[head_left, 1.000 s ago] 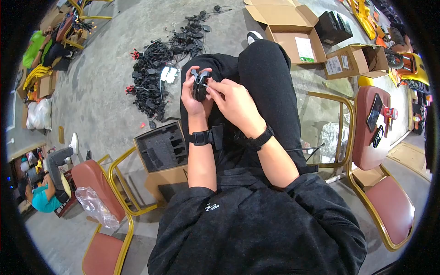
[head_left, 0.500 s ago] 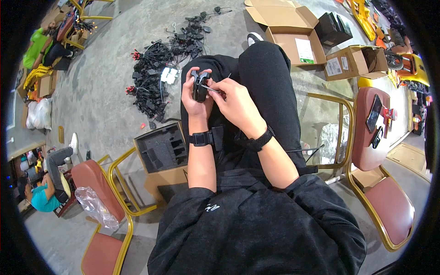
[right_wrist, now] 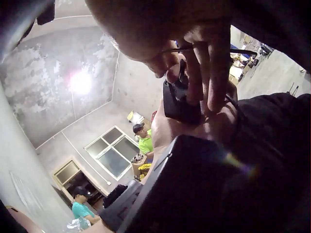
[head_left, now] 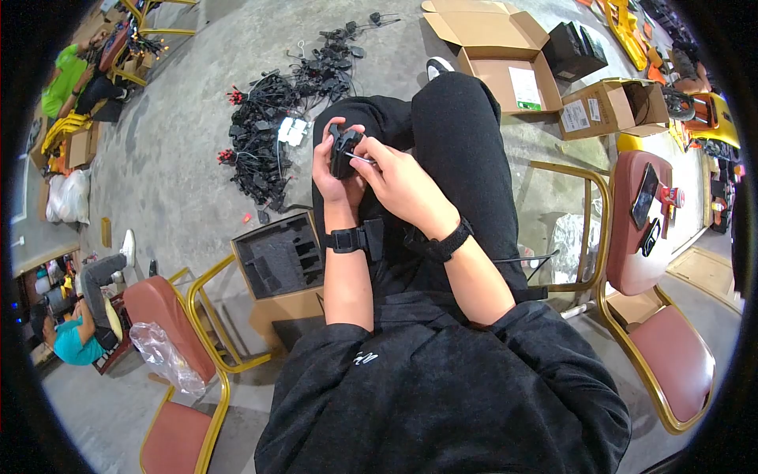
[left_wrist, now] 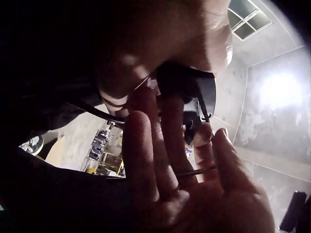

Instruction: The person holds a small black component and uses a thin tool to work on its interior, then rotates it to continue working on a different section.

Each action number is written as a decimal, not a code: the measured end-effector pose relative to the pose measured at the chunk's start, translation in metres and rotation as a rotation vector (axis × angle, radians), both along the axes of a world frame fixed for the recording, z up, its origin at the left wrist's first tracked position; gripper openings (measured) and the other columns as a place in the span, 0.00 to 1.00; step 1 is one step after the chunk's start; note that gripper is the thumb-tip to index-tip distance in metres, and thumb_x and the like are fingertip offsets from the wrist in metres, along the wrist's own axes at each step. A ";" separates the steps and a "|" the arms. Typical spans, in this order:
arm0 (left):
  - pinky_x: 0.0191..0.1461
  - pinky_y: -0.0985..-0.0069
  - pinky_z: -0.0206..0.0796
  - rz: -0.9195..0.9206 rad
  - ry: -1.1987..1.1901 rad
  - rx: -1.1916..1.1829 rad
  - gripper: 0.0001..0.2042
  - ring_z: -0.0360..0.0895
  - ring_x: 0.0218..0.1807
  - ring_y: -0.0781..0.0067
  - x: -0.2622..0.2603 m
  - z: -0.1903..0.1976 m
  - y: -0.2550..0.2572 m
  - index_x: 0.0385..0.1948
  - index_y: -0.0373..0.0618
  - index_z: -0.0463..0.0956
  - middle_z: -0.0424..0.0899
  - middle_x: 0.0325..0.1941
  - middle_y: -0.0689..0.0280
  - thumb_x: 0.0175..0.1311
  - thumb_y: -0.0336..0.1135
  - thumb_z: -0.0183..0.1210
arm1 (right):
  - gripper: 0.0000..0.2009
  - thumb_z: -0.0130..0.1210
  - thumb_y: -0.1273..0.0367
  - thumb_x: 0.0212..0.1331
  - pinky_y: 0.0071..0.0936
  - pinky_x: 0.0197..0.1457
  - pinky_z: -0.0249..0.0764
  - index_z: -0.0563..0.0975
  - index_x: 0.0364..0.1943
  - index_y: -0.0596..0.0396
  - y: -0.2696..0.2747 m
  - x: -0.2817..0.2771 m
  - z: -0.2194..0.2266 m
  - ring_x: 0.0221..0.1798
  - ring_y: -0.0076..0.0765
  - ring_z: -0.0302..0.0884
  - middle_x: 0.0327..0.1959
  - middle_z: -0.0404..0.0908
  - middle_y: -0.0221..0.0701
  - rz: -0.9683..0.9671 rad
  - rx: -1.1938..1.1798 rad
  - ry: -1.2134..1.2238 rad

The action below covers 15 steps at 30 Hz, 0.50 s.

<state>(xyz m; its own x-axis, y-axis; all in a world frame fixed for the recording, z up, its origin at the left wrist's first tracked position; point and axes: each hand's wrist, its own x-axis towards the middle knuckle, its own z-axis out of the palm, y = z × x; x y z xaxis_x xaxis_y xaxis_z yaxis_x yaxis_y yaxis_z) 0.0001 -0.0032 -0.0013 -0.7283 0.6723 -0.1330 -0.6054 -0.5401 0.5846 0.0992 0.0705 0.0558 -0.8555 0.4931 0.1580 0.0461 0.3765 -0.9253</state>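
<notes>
Bright, even head view; dim, harshly backlit wrist views.
The floor [head_left: 189,158] is evenly lit; edges bow into black. Left wrist: a light [left_wrist: 281,91] glares at right, hands [left_wrist: 218,201] deeply shadowed. Right wrist: glare [right_wrist: 80,82] upper left, rainbow flare [right_wrist: 239,165] right of centre.

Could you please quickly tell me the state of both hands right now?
Left hand: closed, holding a small black device.
Right hand: closed, pinching a thin metal rod.

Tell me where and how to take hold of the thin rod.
Likely best: pinch the thin rod toward the end away from the black device, coming from the person's right. It is slender, and its other end points at the device.
</notes>
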 end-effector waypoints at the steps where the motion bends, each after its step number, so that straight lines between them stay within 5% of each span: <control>1: 0.37 0.74 0.69 -0.008 -0.043 0.049 0.18 0.74 0.33 0.68 -0.001 -0.004 0.000 0.50 0.44 0.65 0.78 0.43 0.53 0.62 0.42 0.45 | 0.08 0.51 0.70 0.63 0.34 0.34 0.73 0.72 0.38 0.62 0.000 0.001 0.002 0.33 0.50 0.80 0.31 0.79 0.45 0.041 -0.018 -0.003; 6: 0.37 0.72 0.69 -0.075 -0.109 0.242 0.19 0.73 0.32 0.67 -0.003 -0.010 0.001 0.51 0.45 0.64 0.77 0.40 0.54 0.62 0.43 0.46 | 0.09 0.48 0.68 0.66 0.32 0.32 0.76 0.72 0.41 0.62 0.001 0.002 -0.004 0.33 0.47 0.82 0.30 0.81 0.43 0.176 0.003 -0.080; 8: 0.36 0.72 0.68 -0.111 -0.124 0.294 0.19 0.71 0.30 0.66 -0.003 -0.010 -0.001 0.51 0.46 0.64 0.76 0.38 0.54 0.61 0.44 0.47 | 0.11 0.46 0.67 0.67 0.27 0.29 0.78 0.74 0.39 0.62 -0.001 0.002 0.005 0.33 0.38 0.83 0.32 0.82 0.40 0.206 -0.329 -0.204; 11: 0.33 0.72 0.67 -0.042 -0.157 0.216 0.19 0.71 0.30 0.66 0.000 -0.006 0.000 0.51 0.47 0.63 0.76 0.37 0.54 0.61 0.44 0.46 | 0.11 0.46 0.66 0.68 0.22 0.25 0.79 0.74 0.37 0.61 -0.001 0.001 0.006 0.32 0.29 0.83 0.33 0.81 0.37 0.163 -0.329 -0.167; 15: 0.33 0.72 0.67 -0.059 -0.102 0.212 0.19 0.71 0.30 0.66 0.000 -0.005 0.000 0.51 0.47 0.63 0.76 0.36 0.54 0.61 0.44 0.46 | 0.10 0.47 0.67 0.66 0.28 0.30 0.78 0.74 0.37 0.62 -0.001 0.000 -0.001 0.33 0.37 0.82 0.33 0.80 0.41 0.155 -0.193 -0.049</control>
